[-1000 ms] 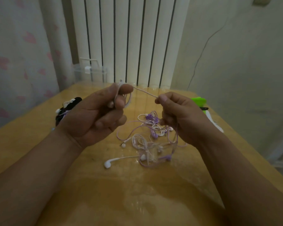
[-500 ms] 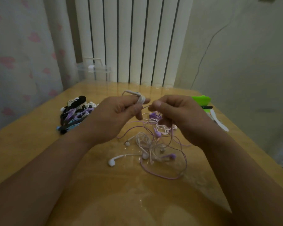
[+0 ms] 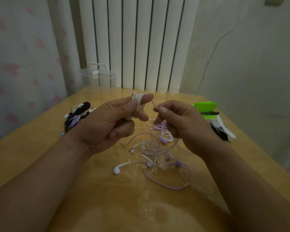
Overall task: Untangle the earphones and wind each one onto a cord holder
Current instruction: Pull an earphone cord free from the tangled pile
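Note:
My left hand (image 3: 114, 124) is raised above the table with a white earphone cord (image 3: 137, 101) coiled in several turns round its outstretched fingers, the thumb pressed on the coil. My right hand (image 3: 182, 124) pinches the free end of that cord just right of the coil. Below the hands a tangle of white and purple earphones (image 3: 159, 151) lies on the wooden table (image 3: 40, 156), with a white earbud (image 3: 116, 169) at its left and a purple cord loop (image 3: 166, 183) in front.
A pile of wound black, white and purple earphones (image 3: 77, 114) lies at the left. A green object (image 3: 206, 108) with a black pen, plus black and white pieces (image 3: 224, 131), sit at the right edge. A clear plastic box (image 3: 99, 77) stands at the back by the radiator.
The cord between my hands has shortened as more turns went round my left fingers. My right hand has come in close to the left. The view has tilted slightly.

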